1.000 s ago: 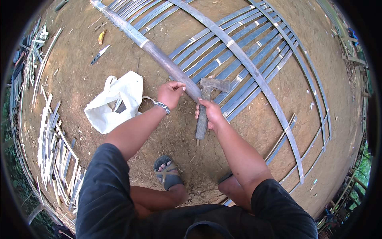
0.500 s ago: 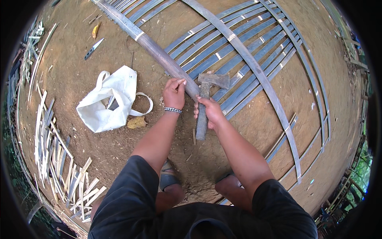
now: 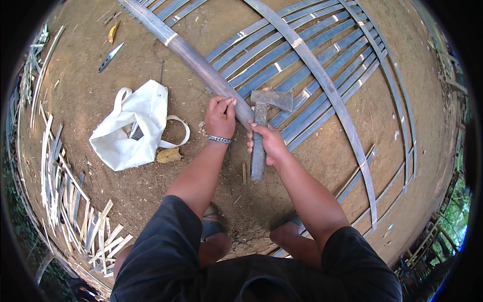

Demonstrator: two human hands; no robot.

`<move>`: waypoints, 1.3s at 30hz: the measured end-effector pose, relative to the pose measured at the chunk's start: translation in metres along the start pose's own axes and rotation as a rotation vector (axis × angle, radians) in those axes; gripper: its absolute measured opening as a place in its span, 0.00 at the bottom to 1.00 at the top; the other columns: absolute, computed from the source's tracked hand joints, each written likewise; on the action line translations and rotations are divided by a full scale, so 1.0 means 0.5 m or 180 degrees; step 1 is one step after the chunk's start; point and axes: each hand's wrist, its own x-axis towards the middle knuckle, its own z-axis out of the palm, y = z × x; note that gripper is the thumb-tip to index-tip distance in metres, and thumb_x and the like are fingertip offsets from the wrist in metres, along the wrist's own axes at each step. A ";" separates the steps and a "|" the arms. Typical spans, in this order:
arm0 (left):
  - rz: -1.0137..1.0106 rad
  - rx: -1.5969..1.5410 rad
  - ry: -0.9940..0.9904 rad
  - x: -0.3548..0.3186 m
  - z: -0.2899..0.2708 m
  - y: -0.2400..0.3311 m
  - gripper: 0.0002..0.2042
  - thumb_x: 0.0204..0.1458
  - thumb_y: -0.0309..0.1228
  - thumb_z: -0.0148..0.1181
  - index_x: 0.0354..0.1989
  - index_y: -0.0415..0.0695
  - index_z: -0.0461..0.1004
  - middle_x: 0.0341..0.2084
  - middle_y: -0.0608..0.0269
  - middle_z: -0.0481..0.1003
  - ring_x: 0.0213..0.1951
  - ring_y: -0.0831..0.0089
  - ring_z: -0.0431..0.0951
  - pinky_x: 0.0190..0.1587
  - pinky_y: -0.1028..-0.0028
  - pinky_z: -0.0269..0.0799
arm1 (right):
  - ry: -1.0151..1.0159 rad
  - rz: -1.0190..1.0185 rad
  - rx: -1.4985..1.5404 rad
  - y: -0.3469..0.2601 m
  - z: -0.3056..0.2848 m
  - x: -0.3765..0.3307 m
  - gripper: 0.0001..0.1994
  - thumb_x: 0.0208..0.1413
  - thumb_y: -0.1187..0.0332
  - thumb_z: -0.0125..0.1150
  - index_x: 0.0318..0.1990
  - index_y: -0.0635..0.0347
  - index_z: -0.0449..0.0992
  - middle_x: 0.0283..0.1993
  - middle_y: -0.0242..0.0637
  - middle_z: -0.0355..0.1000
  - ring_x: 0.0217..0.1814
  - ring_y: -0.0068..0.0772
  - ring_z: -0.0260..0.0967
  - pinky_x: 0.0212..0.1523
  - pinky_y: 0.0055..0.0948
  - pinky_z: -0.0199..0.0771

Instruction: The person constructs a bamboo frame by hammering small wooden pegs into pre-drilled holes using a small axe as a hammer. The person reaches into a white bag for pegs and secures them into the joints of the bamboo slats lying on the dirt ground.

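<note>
A dark bamboo pole [image 3: 198, 67] slants across the ground from the far left, its near end between my two hands. My left hand [image 3: 220, 118], wearing a chain bracelet, rests at this end with thumb and fingertips pinched together. Whatever is in the pinch is too small to make out. In my right hand [image 3: 269, 141] is a hatchet [image 3: 274, 99], gripped by its short, thick handle beside the pole's end. The hatchet's head points away from me, over a lattice of split bamboo strips [image 3: 297, 70] that fans out to the far right.
On the left, a white cloth bag [image 3: 143, 110] stands with its mouth gaping, a brown leaf [image 3: 169, 155] beside it. Beyond lies a knife [image 3: 110, 58] on the dirt. Loose bamboo slats [image 3: 75, 201] are heaped at the near left. My sandalled feet [image 3: 214, 226] are just below my arms.
The view has shifted slightly, so the bag, knife and slats appear farther left. Both hands keep nearly the same place and grip, and the hatchet is tilted very slightly differently.
</note>
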 end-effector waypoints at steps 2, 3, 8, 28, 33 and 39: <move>0.0029 0.0043 0.0038 0.010 0.001 -0.002 0.03 0.53 0.24 0.67 0.35 0.40 0.82 0.34 0.56 0.77 0.37 0.59 0.79 0.40 0.65 0.74 | 0.0035 -0.0023 -0.0017 -0.005 0.008 -0.003 0.12 0.62 0.68 0.58 0.51 0.57 0.67 0.29 0.35 0.69 0.23 0.30 0.69 0.24 0.33 0.74; 0.0120 0.0081 0.0068 0.021 0.001 -0.006 0.04 0.54 0.24 0.66 0.36 0.39 0.82 0.35 0.55 0.76 0.38 0.60 0.78 0.40 0.66 0.74 | 0.0044 -0.0011 -0.0009 -0.006 0.008 -0.003 0.12 0.62 0.68 0.58 0.50 0.57 0.67 0.28 0.35 0.69 0.23 0.30 0.69 0.24 0.33 0.74; 0.0216 -0.0204 0.0076 0.082 0.017 0.007 0.04 0.55 0.25 0.65 0.36 0.38 0.81 0.34 0.53 0.76 0.38 0.59 0.77 0.42 0.65 0.73 | 0.0049 -0.0071 0.0021 0.001 0.002 0.002 0.12 0.62 0.67 0.60 0.50 0.57 0.68 0.28 0.34 0.70 0.22 0.30 0.69 0.23 0.33 0.73; 0.0054 -0.0519 -0.0667 0.040 -0.035 -0.021 0.05 0.53 0.23 0.67 0.37 0.37 0.83 0.42 0.54 0.78 0.45 0.62 0.79 0.48 0.68 0.75 | 0.0017 0.0013 -0.0199 -0.012 -0.018 -0.002 0.14 0.63 0.67 0.58 0.52 0.59 0.67 0.30 0.35 0.69 0.25 0.29 0.69 0.26 0.33 0.74; 0.0119 -0.0510 -0.0171 0.008 -0.006 -0.026 0.05 0.52 0.21 0.68 0.37 0.36 0.82 0.44 0.55 0.78 0.47 0.63 0.78 0.50 0.68 0.74 | -0.0023 0.0058 -0.0173 -0.012 -0.013 -0.005 0.14 0.63 0.67 0.59 0.52 0.59 0.67 0.30 0.35 0.69 0.24 0.29 0.69 0.25 0.33 0.74; 0.0014 -0.0474 0.0039 0.007 0.014 -0.027 0.04 0.52 0.21 0.68 0.36 0.36 0.82 0.44 0.54 0.77 0.47 0.63 0.78 0.50 0.68 0.74 | -0.0061 0.0084 -0.0204 -0.019 -0.013 -0.003 0.14 0.63 0.66 0.59 0.53 0.59 0.67 0.31 0.34 0.69 0.24 0.29 0.68 0.25 0.33 0.73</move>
